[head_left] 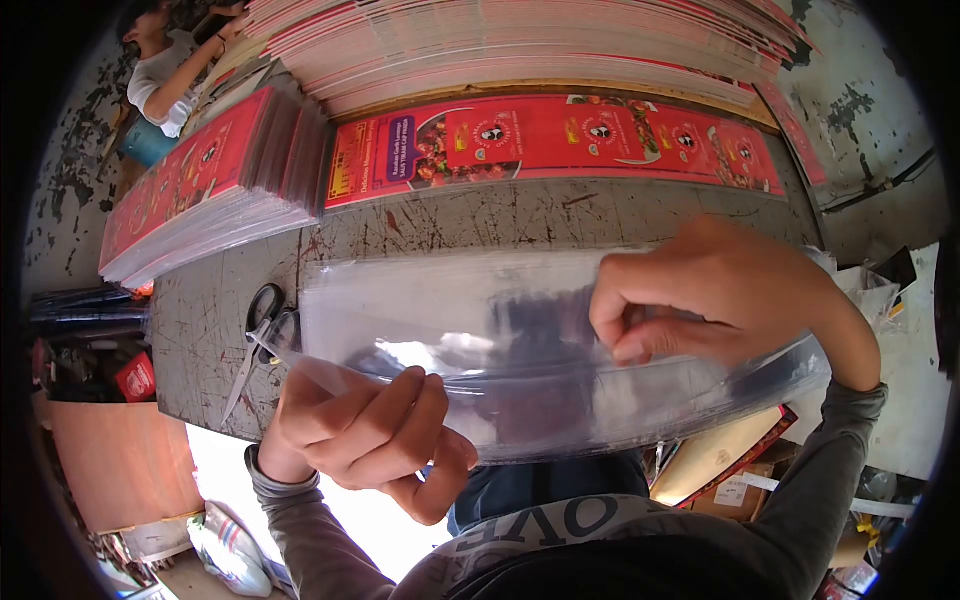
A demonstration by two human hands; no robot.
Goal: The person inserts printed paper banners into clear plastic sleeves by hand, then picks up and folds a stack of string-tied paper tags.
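A stack of long clear plastic sleeves (540,400) lies across the near side of the table, glossy with reflections. My left hand (375,435) is closed at the stack's front left corner, with a thin flap of clear plastic (325,373) coming up out of its fingers. Over the right half of the stack, my right hand (715,295) is curled, thumb and forefinger pressed together. What it pinches, if anything, is hidden, and the hand is slightly blurred. Black-handled scissors (262,322) lie partly open to the left of the sleeves.
Red printed cards (550,145) lie in a long strip behind the sleeves, on the scratched grey table (420,228). A pile of sleeved red cards (200,200) stands at left. Tall stacked cards (530,45) rise at the back. Another person (170,75) is at the far left.
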